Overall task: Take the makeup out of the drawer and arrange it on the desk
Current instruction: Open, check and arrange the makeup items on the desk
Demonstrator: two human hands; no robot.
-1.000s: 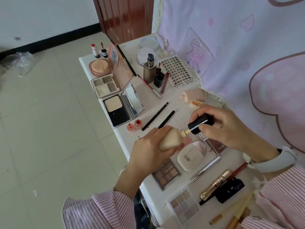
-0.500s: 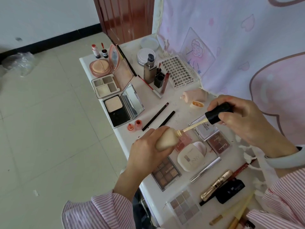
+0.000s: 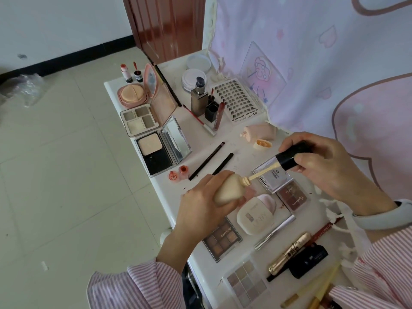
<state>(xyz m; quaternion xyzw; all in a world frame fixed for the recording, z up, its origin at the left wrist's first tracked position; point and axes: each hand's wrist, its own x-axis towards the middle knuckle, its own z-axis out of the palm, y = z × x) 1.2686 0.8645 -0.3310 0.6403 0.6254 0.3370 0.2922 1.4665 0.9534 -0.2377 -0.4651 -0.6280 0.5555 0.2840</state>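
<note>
Right hand [image 3: 330, 168] lower, wand [image 3: 265, 171] reinserting.

Pink heart-print curtain [image 3: 312, 52], brown door [image 3: 169, 25], tiled floor [image 3: 55, 175].

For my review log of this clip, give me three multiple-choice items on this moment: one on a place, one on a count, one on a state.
1. Where does the false-lash card lie?
A. At the far end of the desk, by the curtain
B. On the floor
C. Under the left hand

2. How many black pencils lie side by side mid-desk?
A. One
B. Two
C. Four

3. What state is the beige bottle in?
A. Capped
B. Lying on the desk
C. Open, wand drawn out

Answers:
1 A: it lies beside the patterned curtain, past the pump bottle.
2 B: two slim black sticks lie parallel.
3 C: the left hand grips the bottle, and the right hand holds the black cap clear of its neck.
</note>
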